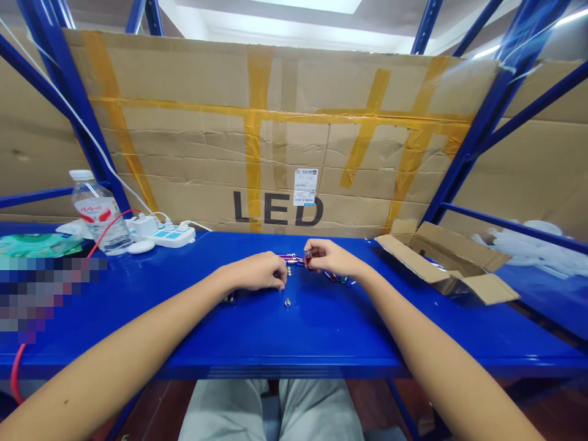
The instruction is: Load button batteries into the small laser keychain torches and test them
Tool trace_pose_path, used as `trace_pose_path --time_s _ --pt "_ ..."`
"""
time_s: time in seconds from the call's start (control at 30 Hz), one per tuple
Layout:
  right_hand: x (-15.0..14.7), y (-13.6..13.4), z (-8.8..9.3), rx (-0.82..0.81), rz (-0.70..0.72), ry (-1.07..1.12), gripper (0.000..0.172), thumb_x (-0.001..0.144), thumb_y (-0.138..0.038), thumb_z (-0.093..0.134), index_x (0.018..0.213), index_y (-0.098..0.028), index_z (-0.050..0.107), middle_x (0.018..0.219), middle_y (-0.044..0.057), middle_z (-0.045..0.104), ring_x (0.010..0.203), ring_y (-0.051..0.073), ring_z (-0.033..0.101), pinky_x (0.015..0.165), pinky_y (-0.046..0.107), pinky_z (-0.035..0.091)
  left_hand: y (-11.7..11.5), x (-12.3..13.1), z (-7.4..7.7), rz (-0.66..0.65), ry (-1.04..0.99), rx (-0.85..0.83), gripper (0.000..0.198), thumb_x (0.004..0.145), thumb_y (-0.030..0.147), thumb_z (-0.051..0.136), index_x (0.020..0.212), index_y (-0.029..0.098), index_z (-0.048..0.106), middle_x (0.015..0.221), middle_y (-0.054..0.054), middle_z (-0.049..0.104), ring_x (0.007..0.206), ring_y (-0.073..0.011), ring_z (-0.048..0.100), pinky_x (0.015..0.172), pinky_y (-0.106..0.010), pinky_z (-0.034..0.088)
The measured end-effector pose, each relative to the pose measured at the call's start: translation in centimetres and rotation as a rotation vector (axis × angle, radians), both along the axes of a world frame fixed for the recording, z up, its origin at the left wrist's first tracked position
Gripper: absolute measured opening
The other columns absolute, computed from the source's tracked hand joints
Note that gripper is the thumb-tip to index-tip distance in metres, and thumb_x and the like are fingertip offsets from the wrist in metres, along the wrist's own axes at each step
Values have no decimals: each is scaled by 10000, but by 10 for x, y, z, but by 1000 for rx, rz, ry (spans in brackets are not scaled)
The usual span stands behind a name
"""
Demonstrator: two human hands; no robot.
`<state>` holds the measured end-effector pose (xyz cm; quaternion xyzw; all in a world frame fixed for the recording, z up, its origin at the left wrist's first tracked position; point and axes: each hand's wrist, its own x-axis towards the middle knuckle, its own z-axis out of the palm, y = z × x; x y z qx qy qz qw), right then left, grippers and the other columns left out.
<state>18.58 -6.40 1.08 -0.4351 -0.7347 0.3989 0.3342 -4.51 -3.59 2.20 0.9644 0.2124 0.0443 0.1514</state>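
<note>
My left hand [263, 271] rests knuckles-up on the blue table [294, 331], fingers curled and pinched at their tips over something too small to name. My right hand [331, 258] is closed round a small dark red cylindrical part [307, 256], held just above the table. Between and behind the hands lies a small heap of thin coloured parts [292, 258], and more lie beside my right wrist [340, 279]. A tiny silver metal piece [287, 302] sits on the table just in front of my left hand. Small dark pieces [231, 299] lie under my left wrist.
An open cardboard box [448, 260] stands at the right. At the left are a water bottle [98, 212], a white power strip [164, 233] with a red cable, and a green packet [37, 244]. A taped cardboard wall marked LED [278, 208] backs the table, between blue rack posts.
</note>
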Motion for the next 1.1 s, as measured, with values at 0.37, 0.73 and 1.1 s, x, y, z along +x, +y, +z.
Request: trace_pose_path --time_s 0.37,0.73,1.1 --pt "-14 -1 -13 94 68 -135 163 654 -129 613 789 -178 536 748 -13 641 686 129 566 653 249 448 7 -16 20 93 33 45 119 819 151 627 859 184 734 846 -28 740 771 -151 645 707 -229 421" --pt "-14 -1 -17 87 92 -157 168 649 -126 578 803 -179 534 744 -21 610 662 119 524 609 231 403 8 -9 5 88 168 87 152 811 172 627 866 210 763 791 -36 737 687 -154 632 632 -240 393" --pt "-16 -5 -12 159 61 -238 153 670 -116 573 805 -179 537 754 -21 591 686 124 511 621 232 390 0 -5 9 152 -13 265 91 807 175 575 806 171 665 770 -45 686 673 -165 587 608 -264 384"
